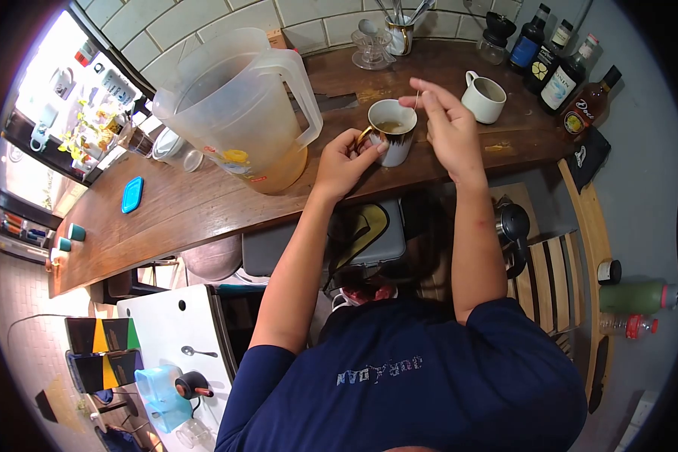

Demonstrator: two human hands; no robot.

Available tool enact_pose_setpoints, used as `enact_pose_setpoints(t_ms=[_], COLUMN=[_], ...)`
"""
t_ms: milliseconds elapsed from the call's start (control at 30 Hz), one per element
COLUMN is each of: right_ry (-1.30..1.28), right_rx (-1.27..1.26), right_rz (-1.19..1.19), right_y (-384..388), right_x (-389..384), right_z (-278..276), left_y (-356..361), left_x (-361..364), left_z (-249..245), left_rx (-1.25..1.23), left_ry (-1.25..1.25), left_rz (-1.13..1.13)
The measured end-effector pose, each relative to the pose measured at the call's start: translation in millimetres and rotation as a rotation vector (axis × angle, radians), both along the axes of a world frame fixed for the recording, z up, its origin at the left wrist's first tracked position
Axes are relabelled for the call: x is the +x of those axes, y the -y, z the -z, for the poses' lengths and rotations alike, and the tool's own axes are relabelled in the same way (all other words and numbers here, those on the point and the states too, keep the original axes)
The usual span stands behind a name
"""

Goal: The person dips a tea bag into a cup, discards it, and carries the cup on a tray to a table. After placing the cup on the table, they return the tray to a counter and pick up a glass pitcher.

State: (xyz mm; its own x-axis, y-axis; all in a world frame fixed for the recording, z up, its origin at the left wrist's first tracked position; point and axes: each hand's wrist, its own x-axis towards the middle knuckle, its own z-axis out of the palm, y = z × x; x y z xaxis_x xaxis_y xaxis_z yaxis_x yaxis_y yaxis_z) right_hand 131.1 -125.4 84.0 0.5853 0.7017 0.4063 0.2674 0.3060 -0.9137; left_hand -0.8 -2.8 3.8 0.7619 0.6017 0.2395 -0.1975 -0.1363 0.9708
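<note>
A white mug (396, 151) with a gold handle and dark patterned band stands on the wooden counter, holding a pale liquid. My left hand (352, 163) has its fingers wrapped round the mug's handle side. Over the mug's right rim, my right hand (448, 124) pinches a thin string that hangs down into the mug. To the left is a large translucent pitcher (241, 113) with some amber liquid low inside. A second white mug (484, 98) sits to the right, apart from both hands.
Four bottles, one of them amber (586, 105), line the counter's right end. Behind stand a glass dripper (372, 49), a cup of utensils (401, 38) and a small grinder (494, 41). A blue lid (132, 194) lies left on the counter (196, 207).
</note>
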Motion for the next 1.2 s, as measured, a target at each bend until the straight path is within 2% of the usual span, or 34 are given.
enact_pose_setpoints(t_ms=[133,233,333,467,633,767,833,967,1067,1133,1200], right_ry=[0.001,-0.041,-0.032,0.15,-0.014,0.045,0.154,0.031,0.045,0.218,0.158], right_rx=[-0.043,0.079,-0.029,-0.132,-0.023,-0.066,-0.06,-0.04,-0.014,-0.108,-0.063], right_rz=[-0.017,-0.046,0.003,-0.052,-0.064,-0.069,-0.094,-0.112,-0.072,-0.051,-0.064], right_y=[-3.4,-5.6,-5.7,-5.6,1.0,-6.8,-11.1,-4.3,-7.5,-11.3,-9.8], right_x=[-5.9,-5.3,1.0,1.3,-2.8,4.6,8.4,-6.1,0.1,8.3,3.0], right_z=[-7.5,-14.6,-7.6,1.9,-18.3,8.6,22.0,-6.7,-1.8,15.4,9.5], left_y=[-1.1,1.9,0.3,0.3,-0.3,-1.4,-1.6,-1.0,-1.2,1.6,1.2], left_x=[0.3,-0.3,-0.4,-0.1,0.7,0.5,0.4,0.5,-0.2,-1.0,-1.0], left_z=[0.4,-2.0,-1.9,-1.7,0.3,0.5,0.9,1.4,0.2,-3.9,-3.0], left_rx=[-0.001,-0.029,0.0,0.003,0.01,0.006,0.008,-0.015,0.005,-0.016,-0.012], left_ry=[0.002,0.032,0.005,-0.006,0.026,0.022,0.008,0.014,0.004,0.019,0.012], left_rz=[0.002,0.015,0.001,-0.011,0.001,0.002,-0.002,0.016,0.007,0.002,0.002])
